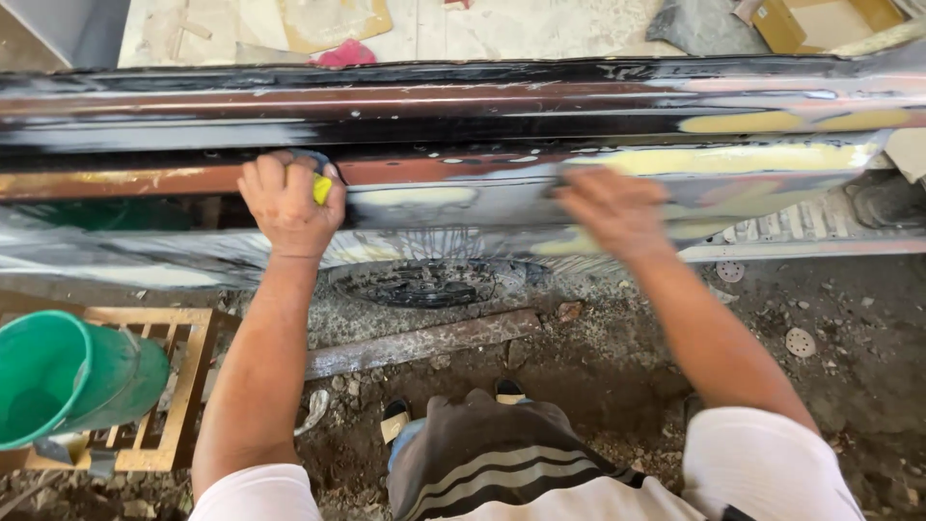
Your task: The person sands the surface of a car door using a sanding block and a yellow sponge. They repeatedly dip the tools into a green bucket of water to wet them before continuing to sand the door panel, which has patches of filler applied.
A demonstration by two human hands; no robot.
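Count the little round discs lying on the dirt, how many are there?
2. One round disc lies just under the car panel, right of the right hand. The other disc lies farther right on the ground. More may be hidden.

We see both forearms bare and extended forward toward the long car panel [463, 183]. Left hand [287, 205]: fingers curled into a closed grip, knuckles up, pressed on the panel's left stretch. Right hand [610, 212]: open, flat, palm down on the panel, motion-blurred.
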